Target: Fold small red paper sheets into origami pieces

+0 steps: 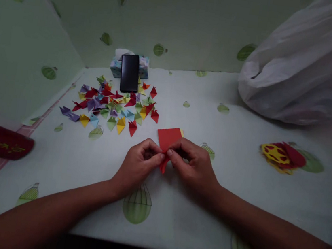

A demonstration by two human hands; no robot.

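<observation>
Both hands meet over the middle of the table, pinching a small red folded paper (163, 167) between thumbs and fingertips. My left hand (141, 160) grips it from the left, fingers curled. On the other side, my right hand (194, 165) is closed on the same paper. Most of the folded piece is hidden by the fingers; a narrow pointed part sticks out below them. Just beyond the fingertips lies a red-orange paper square (168, 136), with a bit of yellow paper showing at its right corner.
Many small folded paper birds (113, 105) in mixed colours lie at the back left. A black phone (129, 73) leans on a tissue box (144, 68). A red cylindrical container (1, 141) is at far left. Right are a white plastic bag (295, 72) and yellow-and-red cut-outs (276, 153).
</observation>
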